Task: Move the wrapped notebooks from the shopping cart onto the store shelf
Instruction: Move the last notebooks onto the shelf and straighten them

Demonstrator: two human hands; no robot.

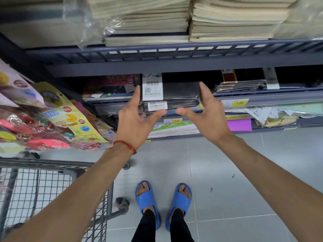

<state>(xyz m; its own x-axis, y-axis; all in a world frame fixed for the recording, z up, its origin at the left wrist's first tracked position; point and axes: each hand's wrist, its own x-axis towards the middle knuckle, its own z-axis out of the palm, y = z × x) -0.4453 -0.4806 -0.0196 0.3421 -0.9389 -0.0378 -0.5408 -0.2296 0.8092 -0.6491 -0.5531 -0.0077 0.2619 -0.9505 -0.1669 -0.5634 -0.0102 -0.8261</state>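
Store shelf (174, 69): one dark metal unit, at least three tiers in view. The top tier carries two clearly separate stacks of cream-edged notebooks (236, 20), with more plastic-wrapped stock at either side. Shopping cart (43, 163): one, grey wire, at lower left beside the shelf, with two caster wheels visible; its contents cannot be determined from this angle. Toy packs (43, 119): a hanging cluster of colourful packs left of the shelf, number not countable. Hands: two, both raised to the second tier. The left hand (138, 123) and right hand (209, 116) flank the wrapped notebooks (180, 91). Each grip is uncurled, straight fingers pressed flat against one side of the pile, both thumbs pointing inward below it. Wrapped notebooks: two, dark-covered, stacked one on the other at the front edge of the second tier, each bearing one white label; the upper label shows a barcode and a QR code. A second pile of dark wrapped items (241, 86) lies to the right on the same tier. Blue slides (147, 203): two, on the grey tiled floor (244, 172). Yellow price tags: two legible, 1.00 (239, 103) and 3.00 (176, 121). Red cord bracelet (125, 145): one, on the left wrist.
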